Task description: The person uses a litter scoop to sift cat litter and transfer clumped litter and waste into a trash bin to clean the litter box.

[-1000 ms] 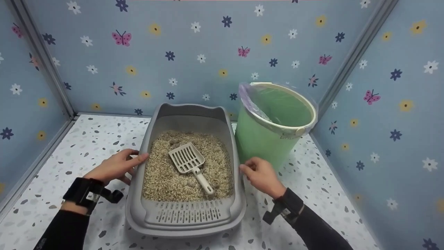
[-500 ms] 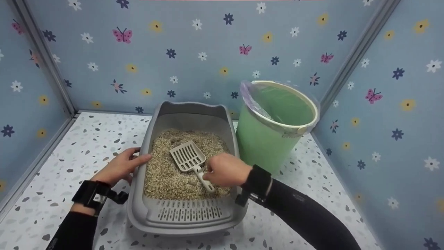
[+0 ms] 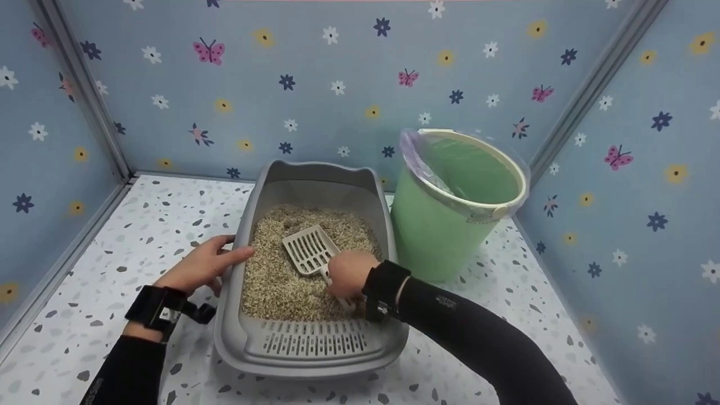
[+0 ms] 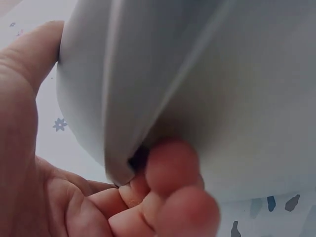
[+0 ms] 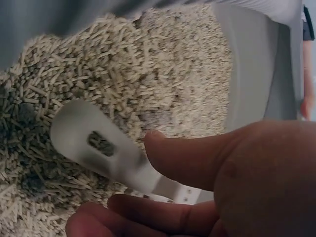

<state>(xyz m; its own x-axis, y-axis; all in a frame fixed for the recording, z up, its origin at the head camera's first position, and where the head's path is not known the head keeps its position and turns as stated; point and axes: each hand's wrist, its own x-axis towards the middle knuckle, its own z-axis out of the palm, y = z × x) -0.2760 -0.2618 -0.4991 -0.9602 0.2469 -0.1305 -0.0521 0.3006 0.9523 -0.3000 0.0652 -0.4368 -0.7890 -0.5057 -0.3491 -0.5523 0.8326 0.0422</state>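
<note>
A grey litter box [image 3: 312, 365] holds pellet litter [image 3: 273, 281]. On the litter lies a beige slotted litter scoop [image 3: 309, 250], its handle towards the near right. My right hand [image 3: 351, 274] reaches over the box's right side and holds the handle; in the right wrist view the thumb [image 5: 182, 155] is along one side of it and the fingers lie along the other. The handle's end sticks out past the hand. At the box's left side my left hand [image 3: 202, 265] grips the rim, thumb on top, fingertips [image 4: 173, 165] curled under the lip.
Right behind the box's right side stands a green waste bin [image 3: 439, 242] with a thin purple bag [image 3: 413, 149] over its rim. Flowered blue panels [image 3: 315, 67] enclose the speckled white surface [image 3: 163, 225] at the back and both sides.
My right hand has moved from beside the box's right rim, over the litter, and taken hold of the scoop's handle. The left hand stays on the rim. The head view has shifted slightly.
</note>
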